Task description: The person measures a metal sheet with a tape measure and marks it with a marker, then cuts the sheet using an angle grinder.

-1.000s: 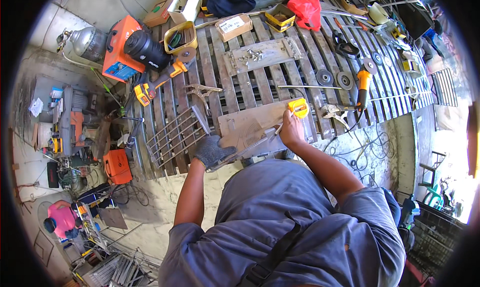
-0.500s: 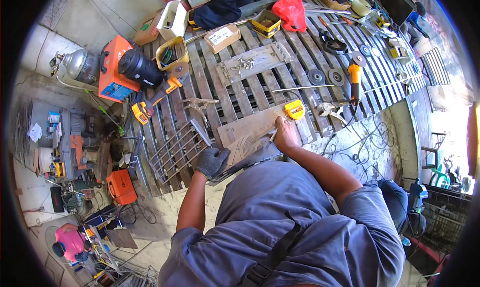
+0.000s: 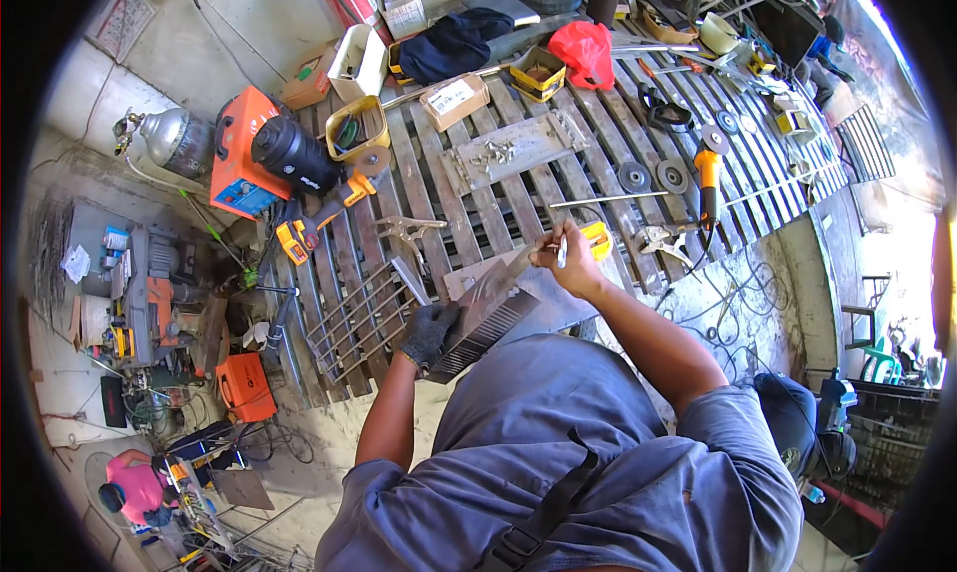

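Observation:
My left hand [image 3: 429, 335], in a dark grey glove, is closed round the near left end of a metal piece with a slotted side [image 3: 488, 335]. The piece is tilted, and its dark row of slots faces up toward me. At its far right end is my bare right hand [image 3: 573, 265], closed on a slim white marker [image 3: 562, 251]. Whether those fingers also touch the metal cannot be told. Underneath lies a flat grey sheet [image 3: 560, 311] at the bench's near edge. A yellow tape measure [image 3: 598, 240] is partly hidden behind my right hand.
The slatted bench [image 3: 469, 218] carries a welded rod grate [image 3: 359, 318], locking pliers [image 3: 411, 229], a cordless grinder [image 3: 329, 211] and a corded grinder [image 3: 709, 178]. Farther back sits a plate with small metal parts [image 3: 513, 153]. An orange machine [image 3: 244, 153] stands left; a person in pink [image 3: 140, 487] is lower left.
The slotted metal piece has been tilted up, so its slotted side shows more. My right hand has lifted off the sheet beside the tape measure to the piece's far end. The view has shifted slightly.

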A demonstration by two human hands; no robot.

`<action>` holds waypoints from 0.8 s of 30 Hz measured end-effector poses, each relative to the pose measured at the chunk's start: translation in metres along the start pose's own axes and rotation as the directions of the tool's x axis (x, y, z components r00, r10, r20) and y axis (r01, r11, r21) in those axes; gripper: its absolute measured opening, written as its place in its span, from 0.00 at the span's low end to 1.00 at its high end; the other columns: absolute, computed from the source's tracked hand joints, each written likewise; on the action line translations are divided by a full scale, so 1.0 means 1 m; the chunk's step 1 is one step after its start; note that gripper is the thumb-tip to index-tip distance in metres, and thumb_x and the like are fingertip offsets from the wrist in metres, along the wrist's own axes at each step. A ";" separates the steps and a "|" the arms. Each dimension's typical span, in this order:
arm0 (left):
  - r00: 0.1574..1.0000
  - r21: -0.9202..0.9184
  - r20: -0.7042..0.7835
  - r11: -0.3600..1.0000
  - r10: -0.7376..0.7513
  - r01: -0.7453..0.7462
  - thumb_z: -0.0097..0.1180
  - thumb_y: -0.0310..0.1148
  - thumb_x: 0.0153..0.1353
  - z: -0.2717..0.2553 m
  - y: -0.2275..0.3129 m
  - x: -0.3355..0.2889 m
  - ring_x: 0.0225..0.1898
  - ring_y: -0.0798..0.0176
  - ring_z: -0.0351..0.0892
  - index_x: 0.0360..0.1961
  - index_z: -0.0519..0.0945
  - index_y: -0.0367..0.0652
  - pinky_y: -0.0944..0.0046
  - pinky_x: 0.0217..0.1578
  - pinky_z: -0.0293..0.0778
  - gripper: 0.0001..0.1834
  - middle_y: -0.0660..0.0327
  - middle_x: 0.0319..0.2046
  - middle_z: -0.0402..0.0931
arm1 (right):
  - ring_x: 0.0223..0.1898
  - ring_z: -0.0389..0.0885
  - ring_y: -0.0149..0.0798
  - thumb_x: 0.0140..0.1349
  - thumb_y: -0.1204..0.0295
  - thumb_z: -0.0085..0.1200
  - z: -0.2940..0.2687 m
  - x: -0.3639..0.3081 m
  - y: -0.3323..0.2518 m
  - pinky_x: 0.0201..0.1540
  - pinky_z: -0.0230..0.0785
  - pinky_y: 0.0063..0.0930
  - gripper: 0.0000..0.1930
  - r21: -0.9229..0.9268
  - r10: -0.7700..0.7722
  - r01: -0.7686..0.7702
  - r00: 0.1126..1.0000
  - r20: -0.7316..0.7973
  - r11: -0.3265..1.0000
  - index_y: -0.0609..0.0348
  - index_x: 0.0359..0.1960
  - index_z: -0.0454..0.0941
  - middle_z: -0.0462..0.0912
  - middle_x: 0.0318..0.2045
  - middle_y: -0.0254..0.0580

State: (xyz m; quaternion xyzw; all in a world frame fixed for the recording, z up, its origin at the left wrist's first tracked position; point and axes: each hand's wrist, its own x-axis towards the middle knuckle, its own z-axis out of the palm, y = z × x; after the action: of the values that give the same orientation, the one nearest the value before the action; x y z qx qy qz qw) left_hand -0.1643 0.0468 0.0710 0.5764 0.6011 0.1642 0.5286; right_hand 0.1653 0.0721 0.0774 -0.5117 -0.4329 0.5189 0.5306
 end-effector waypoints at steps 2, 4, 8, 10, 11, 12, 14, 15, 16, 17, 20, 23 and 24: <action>0.997 0.029 0.014 0.996 0.079 -0.079 0.58 0.51 0.71 -0.013 0.019 -0.002 0.30 0.63 0.78 0.32 0.86 0.35 0.58 0.36 0.74 0.25 0.57 0.26 0.81 | 0.40 0.82 0.34 0.57 0.89 0.66 0.002 0.014 -0.049 0.42 0.79 0.31 0.23 0.098 -0.038 0.035 0.999 0.027 0.995 0.54 0.39 0.61 0.80 0.39 0.42; 0.985 -0.070 0.072 0.986 0.157 -0.152 0.62 0.45 0.69 -0.021 0.054 -0.007 0.32 0.71 0.76 0.34 0.83 0.36 0.62 0.36 0.74 0.19 0.64 0.28 0.80 | 0.42 0.83 0.35 0.60 0.88 0.64 -0.003 0.028 -0.099 0.46 0.82 0.34 0.22 0.059 -0.087 0.089 0.996 -0.034 0.994 0.53 0.41 0.61 0.82 0.41 0.43; 0.921 -0.450 0.122 0.848 0.370 -0.282 0.67 0.40 0.62 -0.028 0.095 -0.013 0.34 0.70 0.78 0.37 0.82 0.39 0.65 0.38 0.76 0.14 0.64 0.30 0.81 | 0.46 0.88 0.45 0.67 0.86 0.58 -0.007 0.053 -0.201 0.50 0.86 0.49 0.18 0.470 -0.134 0.064 0.984 0.119 0.880 0.51 0.45 0.61 0.84 0.43 0.47; 0.921 -0.414 0.223 0.887 0.318 -0.206 0.68 0.39 0.61 -0.037 0.140 -0.026 0.36 0.70 0.79 0.38 0.82 0.39 0.65 0.38 0.76 0.14 0.64 0.31 0.82 | 0.47 0.88 0.46 0.68 0.86 0.56 -0.011 0.053 -0.249 0.50 0.87 0.51 0.17 0.473 -0.185 0.090 0.970 0.159 0.876 0.51 0.46 0.62 0.84 0.44 0.47; 0.913 -0.365 0.329 0.924 0.243 -0.115 0.68 0.39 0.61 -0.041 0.159 -0.035 0.37 0.71 0.80 0.39 0.82 0.39 0.65 0.38 0.77 0.14 0.64 0.33 0.82 | 0.47 0.88 0.46 0.69 0.86 0.56 -0.010 0.052 -0.272 0.50 0.87 0.51 0.17 0.482 -0.215 0.101 0.958 0.187 0.870 0.50 0.46 0.62 0.84 0.45 0.47; 0.901 -0.338 0.381 0.938 0.208 -0.074 0.68 0.39 0.60 -0.044 0.172 -0.040 0.41 0.71 0.82 0.42 0.83 0.38 0.64 0.39 0.78 0.16 0.64 0.37 0.83 | 0.48 0.88 0.47 0.69 0.86 0.56 -0.010 0.053 -0.286 0.49 0.88 0.51 0.17 0.481 -0.204 0.093 0.961 0.185 0.872 0.49 0.47 0.63 0.84 0.45 0.46; 0.879 -0.436 0.376 0.893 0.294 -0.112 0.68 0.39 0.61 -0.041 0.186 -0.048 0.41 0.71 0.81 0.44 0.83 0.37 0.64 0.40 0.78 0.17 0.65 0.38 0.83 | 0.48 0.88 0.44 0.69 0.85 0.57 -0.008 0.043 -0.316 0.48 0.88 0.45 0.18 0.467 -0.182 0.042 0.949 0.259 0.883 0.48 0.46 0.62 0.83 0.44 0.41; 0.853 -0.527 0.375 0.841 0.363 -0.126 0.69 0.40 0.61 -0.038 0.187 -0.053 0.41 0.70 0.81 0.46 0.84 0.37 0.64 0.40 0.78 0.19 0.66 0.38 0.83 | 0.47 0.88 0.43 0.69 0.85 0.57 -0.007 0.039 -0.324 0.47 0.88 0.43 0.18 0.436 -0.161 0.020 0.944 0.289 0.900 0.48 0.46 0.62 0.84 0.43 0.40; 0.855 -0.474 0.406 0.874 0.325 -0.107 0.70 0.43 0.62 -0.041 0.178 -0.050 0.42 0.70 0.80 0.52 0.84 0.36 0.64 0.44 0.78 0.24 0.67 0.41 0.84 | 0.47 0.88 0.43 0.69 0.85 0.57 -0.004 0.034 -0.330 0.47 0.88 0.43 0.18 0.433 -0.167 0.023 0.940 0.297 0.901 0.48 0.46 0.62 0.84 0.43 0.40; 0.857 -0.477 0.396 0.871 0.329 -0.113 0.70 0.43 0.62 -0.044 0.175 -0.046 0.42 0.70 0.80 0.52 0.84 0.36 0.64 0.44 0.78 0.24 0.67 0.41 0.84 | 0.46 0.88 0.41 0.69 0.85 0.57 0.001 0.030 -0.333 0.46 0.88 0.41 0.17 0.413 -0.168 0.032 0.940 0.298 0.910 0.48 0.45 0.62 0.84 0.42 0.40; 0.850 -0.472 0.413 0.875 0.328 -0.108 0.70 0.48 0.62 -0.045 0.175 -0.045 0.43 0.69 0.80 0.56 0.82 0.36 0.64 0.47 0.78 0.30 0.66 0.44 0.83 | 0.45 0.89 0.41 0.69 0.84 0.57 0.005 0.019 -0.330 0.46 0.88 0.38 0.16 0.385 -0.168 0.054 0.948 0.269 0.921 0.52 0.49 0.64 0.85 0.45 0.43; 0.880 -0.606 0.384 0.796 0.280 0.012 0.70 0.48 0.63 -0.041 0.183 -0.053 0.43 0.70 0.80 0.58 0.81 0.37 0.66 0.47 0.77 0.30 0.66 0.46 0.83 | 0.44 0.89 0.40 0.69 0.84 0.57 0.011 0.014 -0.328 0.46 0.89 0.38 0.16 0.404 -0.133 0.031 0.965 0.226 0.914 0.54 0.52 0.67 0.85 0.45 0.43; 0.890 -0.706 0.388 0.698 0.239 0.120 0.71 0.47 0.62 -0.036 0.185 -0.054 0.43 0.71 0.80 0.58 0.80 0.37 0.66 0.46 0.77 0.30 0.65 0.47 0.82 | 0.43 0.89 0.40 0.69 0.84 0.57 0.015 0.011 -0.327 0.45 0.89 0.37 0.16 0.428 -0.115 0.015 0.971 0.208 0.904 0.53 0.50 0.66 0.84 0.43 0.41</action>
State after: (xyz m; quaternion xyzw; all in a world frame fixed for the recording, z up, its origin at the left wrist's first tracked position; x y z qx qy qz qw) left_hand -0.1102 0.0667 0.2585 0.3676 0.3309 0.2630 0.8284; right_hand 0.1864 0.1044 0.4029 -0.3067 -0.3849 0.6374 0.5929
